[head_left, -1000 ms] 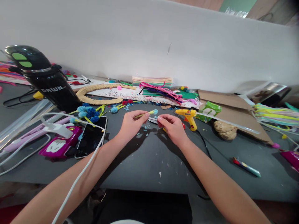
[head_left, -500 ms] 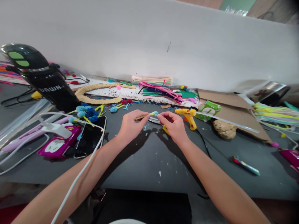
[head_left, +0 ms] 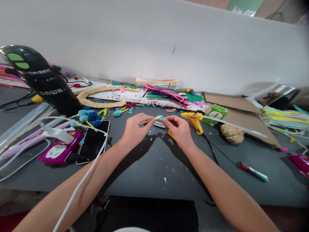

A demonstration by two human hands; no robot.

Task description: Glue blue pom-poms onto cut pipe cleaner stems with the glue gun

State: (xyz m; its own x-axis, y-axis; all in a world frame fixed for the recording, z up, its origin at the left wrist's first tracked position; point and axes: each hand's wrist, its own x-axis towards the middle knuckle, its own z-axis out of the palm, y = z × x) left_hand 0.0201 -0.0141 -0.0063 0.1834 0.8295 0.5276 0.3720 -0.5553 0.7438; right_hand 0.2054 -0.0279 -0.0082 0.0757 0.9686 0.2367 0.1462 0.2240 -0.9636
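Observation:
Over the middle of the grey table (head_left: 156,174), my left hand (head_left: 137,129) pinches a yellow-green pipe cleaner (head_left: 146,121), its stem pointing left. At the stem's right end sits a small light-blue fuzzy piece (head_left: 160,118). My right hand (head_left: 178,129) is closed with thumb and fingertips on that blue piece. Just beyond my right hand lies a yellow hot glue gun (head_left: 194,120) with a black cord. Beneath my fingers a pale round-edged object (head_left: 159,124) and a yellow-handled tool (head_left: 171,134) are partly hidden. Small blue scraps (head_left: 150,132) lie near my left fingers.
At left stand a black bottle (head_left: 53,83), blue pompom flowers (head_left: 90,116), a phone (head_left: 93,145) and a magenta power bank (head_left: 61,149). A white cable crosses my left forearm. Cardboard (head_left: 248,122), a green packet (head_left: 216,114) and a capped pen (head_left: 253,171) lie right.
Almost nothing differs. My right fingertips have shifted very slightly left against the blue piece, and my left hand stays in the same place.

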